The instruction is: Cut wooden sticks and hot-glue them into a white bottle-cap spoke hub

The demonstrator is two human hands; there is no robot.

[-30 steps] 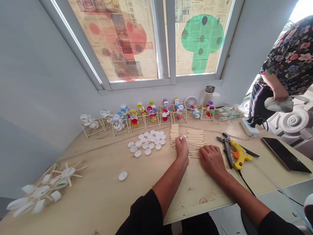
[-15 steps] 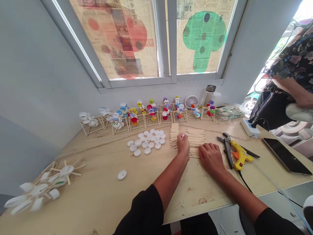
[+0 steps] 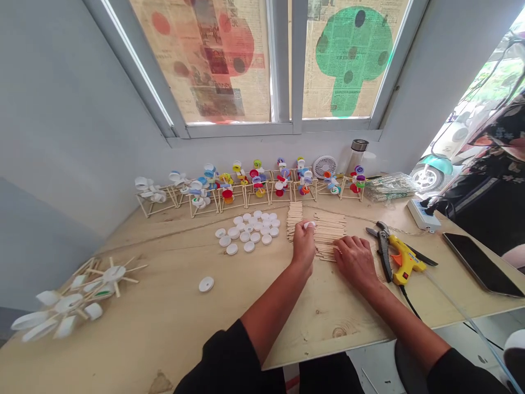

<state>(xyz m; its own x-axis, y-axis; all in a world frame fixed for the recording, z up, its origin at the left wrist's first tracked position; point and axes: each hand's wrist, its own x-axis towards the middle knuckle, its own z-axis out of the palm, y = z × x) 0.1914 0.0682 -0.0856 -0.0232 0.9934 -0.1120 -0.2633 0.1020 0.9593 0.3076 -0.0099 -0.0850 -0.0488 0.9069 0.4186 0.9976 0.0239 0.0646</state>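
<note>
The left hand (image 3: 303,246) is pinching a white plastic bottle cap (image 3: 309,224) between thumb and fingertips, holding it just above the gap between two piles of wooden craft sticks. The right hand (image 3: 356,261) is lying open and nearly flat, holding nothing, its fingers (image 3: 343,244) touching the near end of the right stick pile (image 3: 329,235). The left stick pile (image 3: 294,219) is standing just beside the pinched cap. Farther left, a cluster of white caps (image 3: 246,232) is lying near the sticks, with a lone cap (image 3: 206,284) well apart. Pruning shears (image 3: 383,254) and a yellow hot glue gun (image 3: 404,260) are resting right of the right hand. The counter's (image 3: 328,334) front edge is running close below the right forearm (image 3: 389,309), while stick-framed bottle-cap pinwheels (image 3: 246,186) are lining its back edge.
</note>
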